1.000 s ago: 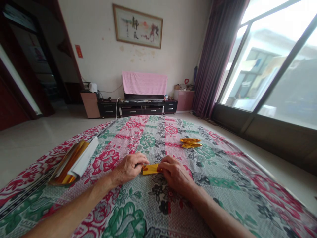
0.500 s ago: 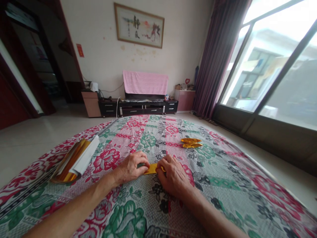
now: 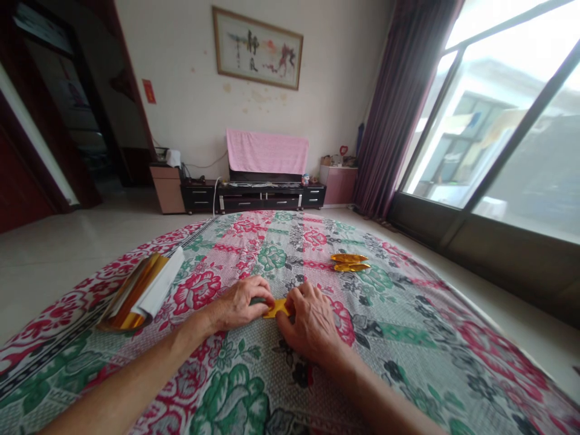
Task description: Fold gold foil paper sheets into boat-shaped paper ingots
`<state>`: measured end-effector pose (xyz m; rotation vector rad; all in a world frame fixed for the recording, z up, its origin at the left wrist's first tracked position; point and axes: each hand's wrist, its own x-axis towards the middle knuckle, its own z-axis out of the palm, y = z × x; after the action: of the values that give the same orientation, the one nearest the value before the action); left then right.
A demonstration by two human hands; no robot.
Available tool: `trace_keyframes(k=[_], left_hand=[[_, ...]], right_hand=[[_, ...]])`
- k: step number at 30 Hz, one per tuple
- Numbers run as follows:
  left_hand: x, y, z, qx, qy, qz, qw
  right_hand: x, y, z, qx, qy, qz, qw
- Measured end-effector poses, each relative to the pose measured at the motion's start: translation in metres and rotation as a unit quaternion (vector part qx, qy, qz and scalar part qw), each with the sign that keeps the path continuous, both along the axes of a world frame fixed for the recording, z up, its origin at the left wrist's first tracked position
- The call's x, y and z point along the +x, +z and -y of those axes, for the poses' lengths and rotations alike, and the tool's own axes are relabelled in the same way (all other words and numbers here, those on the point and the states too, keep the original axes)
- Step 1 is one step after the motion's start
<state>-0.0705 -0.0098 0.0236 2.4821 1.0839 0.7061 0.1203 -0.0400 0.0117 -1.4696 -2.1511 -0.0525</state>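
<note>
A narrow folded strip of gold foil paper (image 3: 277, 309) lies on the flowered tablecloth between my two hands. My left hand (image 3: 247, 302) grips its left end, fingers curled and thumb along the near edge. My right hand (image 3: 310, 317) is closed over the right end, its thumb pressing the strip near the middle. Both ends are hidden under my fingers. Beyond my right hand, two folded gold paper boat shapes (image 3: 350, 262) lie side by side. To the left rests a stack of gold and white paper sheets (image 3: 140, 293), its edges curling.
The round table is covered by a patterned cloth (image 3: 235, 399) in red, green and grey. Past it stands a low black cabinet (image 3: 272, 199) with a pink cloth (image 3: 267, 151) draped over something. A large window (image 3: 493, 121) and purple curtain (image 3: 389, 109) are on the right.
My right thumb has moved left along the gold strip, toward its middle. My left hand keeps its hold. The view has shifted very slightly.
</note>
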Motion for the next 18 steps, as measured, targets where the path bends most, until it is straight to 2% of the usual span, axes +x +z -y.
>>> trace_keyframes(k=[18], left_hand=[[-0.005,-0.001,-0.004,-0.015,-0.034,0.000,0.999]], right_hand=[[-0.019,0.000,0.000,-0.002,-0.067,0.024,0.997]])
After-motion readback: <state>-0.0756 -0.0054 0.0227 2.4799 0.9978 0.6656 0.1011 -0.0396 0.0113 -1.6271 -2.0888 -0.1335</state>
